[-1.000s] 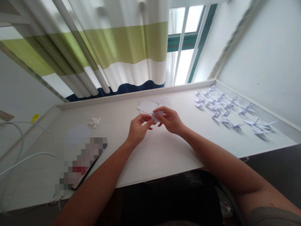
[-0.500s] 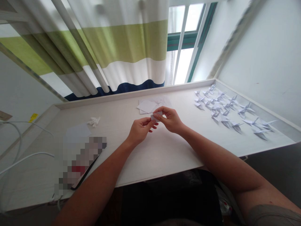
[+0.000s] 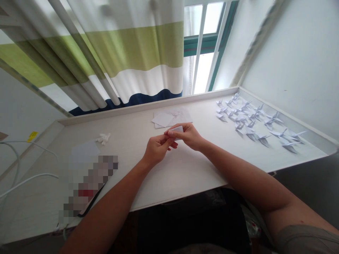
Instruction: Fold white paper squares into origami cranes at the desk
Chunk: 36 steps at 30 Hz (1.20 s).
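Note:
A small folded piece of white paper is held between my two hands, above the middle of the table. My right hand pinches it, with the thumb lying along its near face. My left hand is closed at the paper's left end, thumb and fingertips pressed together there. Fingers of both hands hide part of the paper, so its exact shape is unclear. Just beyond the hands lie a loose white paper sheet and a printed or marked sheet partly under it.
Several folded white paper cranes stand on the right of the white table. At left lie a crumpled tissue, another white sheet, a pixelated phone-like object and white cables. A raised rim borders the back.
My right thumb and fingers have shifted left along the folded paper, closer to my left fingertips. The whole view has moved slightly; the things on the table lie as before.

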Tool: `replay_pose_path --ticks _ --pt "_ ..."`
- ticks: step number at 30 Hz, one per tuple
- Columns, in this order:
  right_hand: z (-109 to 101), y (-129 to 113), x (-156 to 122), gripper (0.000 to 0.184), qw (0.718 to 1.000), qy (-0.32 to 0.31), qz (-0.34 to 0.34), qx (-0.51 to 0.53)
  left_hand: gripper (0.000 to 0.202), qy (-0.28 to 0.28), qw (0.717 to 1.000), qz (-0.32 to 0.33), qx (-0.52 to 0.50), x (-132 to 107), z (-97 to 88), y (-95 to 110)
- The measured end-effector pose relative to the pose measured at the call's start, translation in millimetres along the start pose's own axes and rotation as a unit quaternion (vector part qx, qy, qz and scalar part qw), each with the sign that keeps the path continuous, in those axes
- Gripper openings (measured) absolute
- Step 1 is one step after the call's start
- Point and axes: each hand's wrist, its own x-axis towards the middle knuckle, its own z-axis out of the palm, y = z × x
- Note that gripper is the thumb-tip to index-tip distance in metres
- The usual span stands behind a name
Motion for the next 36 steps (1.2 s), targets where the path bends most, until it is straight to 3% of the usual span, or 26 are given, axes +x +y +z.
replay_pose_path --ticks 7,16,22,28,32,36 --pt "4 -2 -1 0.035 1.0 -0.006 0.009 0.023 0.045 -0.005 1.0 -0.002 -0.028 0 2.2 -2" --pt "-3 0 0 0.05 0.997 -0.066 0.034 0.036 0.044 -0.01 0.999 0.005 -0.043 -1 3.3 0" --pt "-10 5 2 0.061 0.998 -0.043 0.044 0.005 0.045 -0.005 0.999 -0.013 -0.046 -1 2.3 2" --pt "-6 3 1 0.06 0.995 -0.088 0.027 -0.036 0.05 0.037 0.998 -0.004 -0.052 2 0.6 2" --pt "-5 2 0 0.068 0.997 -0.061 0.025 -0.045 0.047 0.051 0.994 0.001 -0.093 2 1.2 5" --pt "-4 3 0 0.073 0.996 0.018 -0.008 -0.082 0.046 0.074 0.991 -0.003 -0.109 1 0.7 5"
